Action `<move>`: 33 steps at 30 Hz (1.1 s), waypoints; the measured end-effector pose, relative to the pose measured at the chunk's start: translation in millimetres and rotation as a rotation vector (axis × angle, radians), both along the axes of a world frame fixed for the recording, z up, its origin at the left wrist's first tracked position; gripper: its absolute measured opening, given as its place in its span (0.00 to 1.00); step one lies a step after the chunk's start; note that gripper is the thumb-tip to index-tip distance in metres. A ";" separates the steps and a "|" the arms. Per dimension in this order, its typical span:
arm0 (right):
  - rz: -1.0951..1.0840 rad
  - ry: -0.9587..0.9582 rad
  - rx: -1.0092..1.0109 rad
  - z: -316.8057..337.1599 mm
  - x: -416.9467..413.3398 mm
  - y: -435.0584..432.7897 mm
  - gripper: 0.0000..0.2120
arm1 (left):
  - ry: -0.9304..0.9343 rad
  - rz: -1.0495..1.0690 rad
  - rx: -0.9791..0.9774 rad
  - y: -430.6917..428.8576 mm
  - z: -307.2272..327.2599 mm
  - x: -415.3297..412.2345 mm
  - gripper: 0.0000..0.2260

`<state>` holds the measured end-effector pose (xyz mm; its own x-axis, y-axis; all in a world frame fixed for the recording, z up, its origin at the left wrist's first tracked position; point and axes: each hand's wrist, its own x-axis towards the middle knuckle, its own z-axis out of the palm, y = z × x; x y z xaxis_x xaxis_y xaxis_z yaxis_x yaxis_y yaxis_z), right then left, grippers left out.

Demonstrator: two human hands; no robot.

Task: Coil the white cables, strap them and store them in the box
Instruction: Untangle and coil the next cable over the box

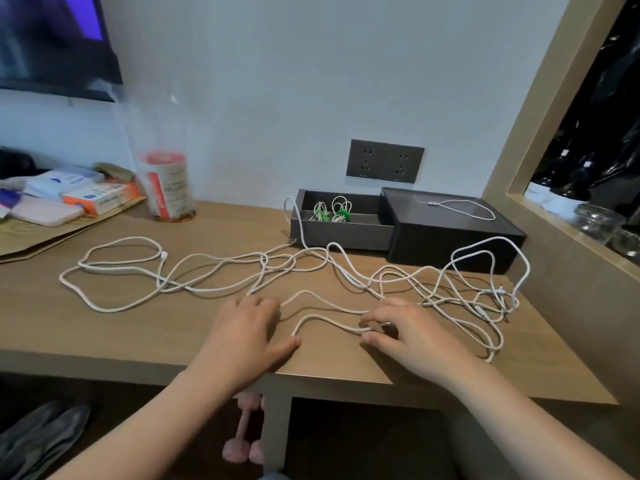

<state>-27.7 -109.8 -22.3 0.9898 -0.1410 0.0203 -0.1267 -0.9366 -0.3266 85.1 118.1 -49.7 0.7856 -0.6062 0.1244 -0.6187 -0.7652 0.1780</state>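
Observation:
Several long white cables (214, 268) lie tangled in loose loops across the wooden desk (138, 327). My left hand (247, 332) rests flat on the desk near the front edge, its fingertips on a cable strand, holding nothing. My right hand (412, 332) pinches a white cable strand between thumb and fingers. At the back stands an open dark grey box (341, 233) with two coiled cables tied with green straps (332, 211) inside. Its dark lid (453, 233) lies beside it on the right, with a thin white cable (460, 206) on top.
A red-labelled plastic container (168, 185) and a paper bag with packets and a phone (59, 202) sit at the back left. A wall socket (384, 161) is above the box. A shelf with bottles and glass jars (588, 209) borders the right. A screen (52, 39) hangs top left.

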 end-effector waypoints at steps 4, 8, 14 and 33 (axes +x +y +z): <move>-0.018 -0.002 0.024 3.1 5.8 -3.0 0.33 | -0.114 -0.170 -0.117 -11.1 -11.6 0.1 0.30; 0.001 0.152 0.010 -4.4 19.2 -9.5 0.37 | -0.084 -0.272 -0.322 -12.1 -26.3 -6.5 0.24; -0.042 0.100 0.046 -16.8 15.4 -28.2 0.26 | 0.038 0.090 -0.227 10.0 -9.8 12.0 0.51; -0.330 -0.105 -0.160 45.9 130.1 -69.4 0.28 | 0.191 0.048 -0.697 -64.8 29.8 112.8 0.28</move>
<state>102.4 -179.2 23.6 0.8831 -0.4384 0.1672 -0.4033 -0.8914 -0.2068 197.9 53.3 -20.0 0.8562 -0.3998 0.3274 -0.4963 -0.4601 0.7362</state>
